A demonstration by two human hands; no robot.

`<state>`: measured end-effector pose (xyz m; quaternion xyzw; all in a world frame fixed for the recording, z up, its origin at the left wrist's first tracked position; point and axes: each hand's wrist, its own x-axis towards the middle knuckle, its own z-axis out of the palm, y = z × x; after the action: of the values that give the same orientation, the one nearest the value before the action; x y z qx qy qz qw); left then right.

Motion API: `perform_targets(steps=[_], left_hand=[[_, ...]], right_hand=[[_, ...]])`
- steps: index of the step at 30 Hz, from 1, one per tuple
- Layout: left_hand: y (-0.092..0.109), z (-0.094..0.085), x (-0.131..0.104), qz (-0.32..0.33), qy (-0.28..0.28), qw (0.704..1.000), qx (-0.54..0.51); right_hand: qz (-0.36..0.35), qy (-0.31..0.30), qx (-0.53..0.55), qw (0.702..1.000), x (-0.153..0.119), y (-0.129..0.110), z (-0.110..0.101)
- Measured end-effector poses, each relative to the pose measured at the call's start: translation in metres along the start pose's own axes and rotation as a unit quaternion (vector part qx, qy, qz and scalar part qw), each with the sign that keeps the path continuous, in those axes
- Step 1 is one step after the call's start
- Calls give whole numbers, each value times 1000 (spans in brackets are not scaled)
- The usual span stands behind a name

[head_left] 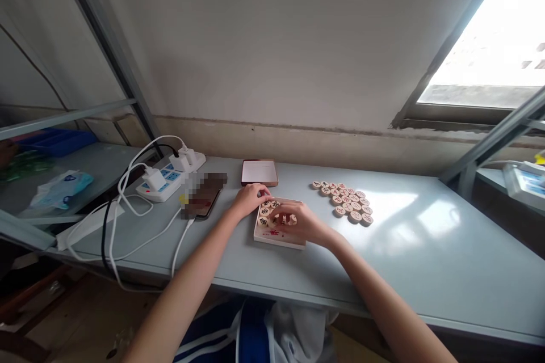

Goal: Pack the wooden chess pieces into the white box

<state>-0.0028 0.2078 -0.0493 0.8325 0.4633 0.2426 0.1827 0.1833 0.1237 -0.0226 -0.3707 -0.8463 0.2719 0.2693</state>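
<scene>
1. Setting round pieces (264, 211) in place inside the shallow box (272, 240) appeared to be the step in hand. The box sat on the table (404, 266) in front of the person, with pieces in its far and left parts, several bearing dark characters; the near strip of its floor showed bare, with a red marking.

2. A cluster of loose pieces (354, 198) lay flat on the table, to the right of the box and well apart from it. Beyond the box, near the wall, rested a pale-lined tray (259, 172).

3. As a judgement, the next move called for light, precise fingertip work, since the boxed pieces lay close together and a careless knuckle could have nudged a neighbour.

4. The left hand (250, 201) reached in at the far left corner of the box, palm down, with its fingers bent towards the pieces. Whether they pressed on a piece or only on the rim, I could not tell.

5. The right hand (301, 221) arched over the right side of the box, wrist raised, fingers curving down and leftward among the pieces. Its fingertips were partly hidden, so I could not tell whether they gripped one.
</scene>
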Motion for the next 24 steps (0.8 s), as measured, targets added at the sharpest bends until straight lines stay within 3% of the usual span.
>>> perform_targets(steps=[5,17,21,24], left_hand=[[1,0,0,-4,-8,1000,1],[6,-3,-8,14,-13,999,26],[6,-2,-10,18,-11,999,25],[5,-2,-11,19,-9,1000,20]], right_hand=[[-54,-19,-45,997,3,-12,20],[-92,4,-126,988,2,-1,30],[-81,12,-135,987,3,-5,25],[-31,21,-165,986,-1,-3,9]])
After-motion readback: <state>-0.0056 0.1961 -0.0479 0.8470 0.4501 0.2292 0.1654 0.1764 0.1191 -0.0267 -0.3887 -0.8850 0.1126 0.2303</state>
